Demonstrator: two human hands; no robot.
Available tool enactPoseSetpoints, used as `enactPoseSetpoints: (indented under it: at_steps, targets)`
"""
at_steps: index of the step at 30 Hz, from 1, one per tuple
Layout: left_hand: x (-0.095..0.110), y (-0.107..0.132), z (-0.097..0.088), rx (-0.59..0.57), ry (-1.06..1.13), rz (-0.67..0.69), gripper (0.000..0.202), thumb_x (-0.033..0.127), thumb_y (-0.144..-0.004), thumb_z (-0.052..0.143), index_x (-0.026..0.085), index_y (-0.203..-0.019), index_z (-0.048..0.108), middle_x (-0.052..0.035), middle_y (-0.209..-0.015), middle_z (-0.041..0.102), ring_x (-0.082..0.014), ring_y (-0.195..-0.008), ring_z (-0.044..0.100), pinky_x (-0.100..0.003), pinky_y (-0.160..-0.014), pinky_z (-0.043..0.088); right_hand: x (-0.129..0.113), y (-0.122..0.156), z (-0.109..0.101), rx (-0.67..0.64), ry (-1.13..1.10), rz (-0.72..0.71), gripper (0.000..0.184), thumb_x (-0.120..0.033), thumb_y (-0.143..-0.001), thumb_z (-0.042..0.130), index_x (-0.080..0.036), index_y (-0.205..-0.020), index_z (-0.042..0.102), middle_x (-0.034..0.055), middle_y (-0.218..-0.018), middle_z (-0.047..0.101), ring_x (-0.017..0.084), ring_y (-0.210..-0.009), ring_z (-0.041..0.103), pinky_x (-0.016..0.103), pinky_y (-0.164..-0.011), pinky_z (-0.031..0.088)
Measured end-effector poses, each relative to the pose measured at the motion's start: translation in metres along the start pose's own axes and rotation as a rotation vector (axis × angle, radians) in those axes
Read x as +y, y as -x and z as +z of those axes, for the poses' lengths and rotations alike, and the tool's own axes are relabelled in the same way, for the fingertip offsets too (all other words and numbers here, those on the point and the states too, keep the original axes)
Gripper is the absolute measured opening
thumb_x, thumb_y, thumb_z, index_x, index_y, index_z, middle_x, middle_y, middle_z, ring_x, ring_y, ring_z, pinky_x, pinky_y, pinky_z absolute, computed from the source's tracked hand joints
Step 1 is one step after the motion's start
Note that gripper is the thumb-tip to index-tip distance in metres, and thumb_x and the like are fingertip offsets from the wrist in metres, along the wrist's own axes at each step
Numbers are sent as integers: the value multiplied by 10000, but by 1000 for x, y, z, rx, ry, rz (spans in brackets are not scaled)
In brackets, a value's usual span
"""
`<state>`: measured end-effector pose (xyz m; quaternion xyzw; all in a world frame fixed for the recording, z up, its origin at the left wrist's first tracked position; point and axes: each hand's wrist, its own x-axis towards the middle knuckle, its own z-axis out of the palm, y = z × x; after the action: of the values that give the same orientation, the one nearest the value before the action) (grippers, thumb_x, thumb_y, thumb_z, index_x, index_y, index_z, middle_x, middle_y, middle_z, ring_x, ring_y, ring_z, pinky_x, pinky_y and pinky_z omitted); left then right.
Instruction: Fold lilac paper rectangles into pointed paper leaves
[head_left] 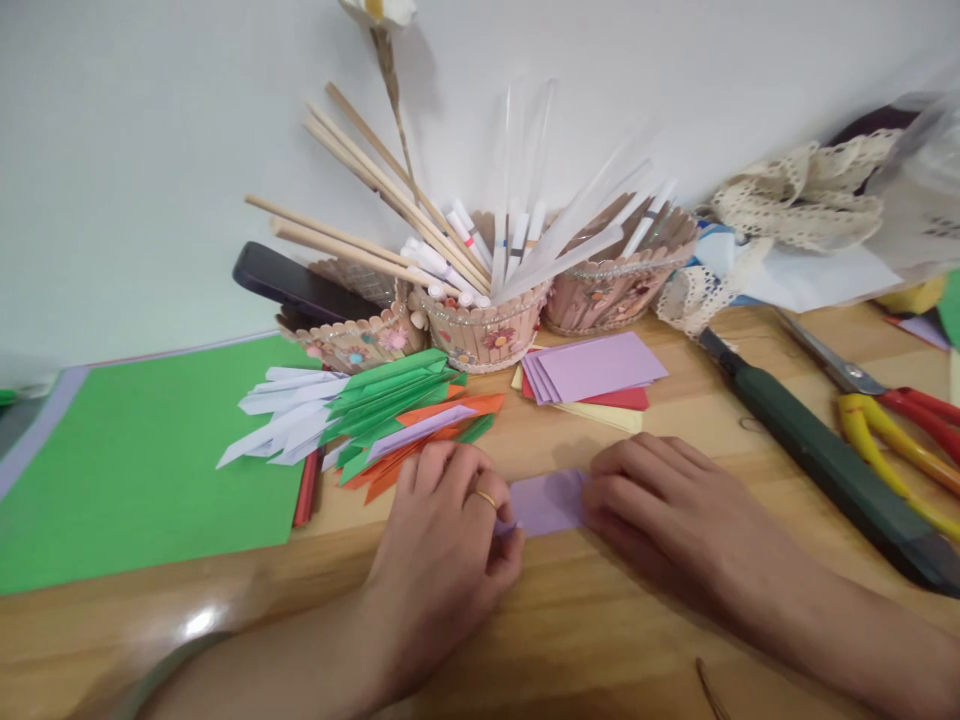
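Observation:
A small purple paper rectangle [551, 500] lies on the wooden table between my two hands. My left hand [450, 530], with a ring on one finger, pinches the paper's left end between thumb and fingers. At the right end, the fingers of my right hand [660, 510] are curled and closed on the paper; its thumb is mostly hidden. Just behind my left hand lies a pile of folded paper pieces [390, 410] in white, green, orange and purple. Behind the paper sits a stack of purple paper rectangles [592, 368] with red and cream sheets under it.
Green paper sheets [165, 460] cover the left of the table [247, 640]. Decorated holders [487, 330] with sticks, markers and clear tubes stand along the wall, one holding a phone [307, 285]. A dark green tool [817, 450], scissors [862, 385] and lace ribbon [810, 195] are at right.

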<state>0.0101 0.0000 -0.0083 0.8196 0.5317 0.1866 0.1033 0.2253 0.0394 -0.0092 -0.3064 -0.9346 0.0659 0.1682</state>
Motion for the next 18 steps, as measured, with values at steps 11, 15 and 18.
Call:
enactPoseSetpoints:
  at_steps: [11,15,18]
  targets:
    - [0,15,4,129,-264,279,133,178,-894,594,276,-962,651,19,-786,601,-178,-807,479,-345,-715,293,6,7,-14,-132,-29,-196,373,-214,-991,273,-258,-1126,617,52,-963,660,208,-921,540,381,-757,403]
    - [0,21,0,94,-287,353,196,102,-858,575,192,-1017,645,-27,-836,629,-199,-858,511,-354,-729,297,16,10,-17,-134,-65,-186,356,-224,-969,317,-275,-1094,646,42,-1009,661,226,-908,531,392,-764,381]
    - [-1,25,-1,48,-284,345,235,84,-838,563,155,-1054,623,-65,-901,635,-226,-904,519,-372,-755,312,24,12,-19,-162,-80,-187,363,-169,-924,360,-289,-1132,632,42,-1020,652,242,-909,515,402,-752,363]
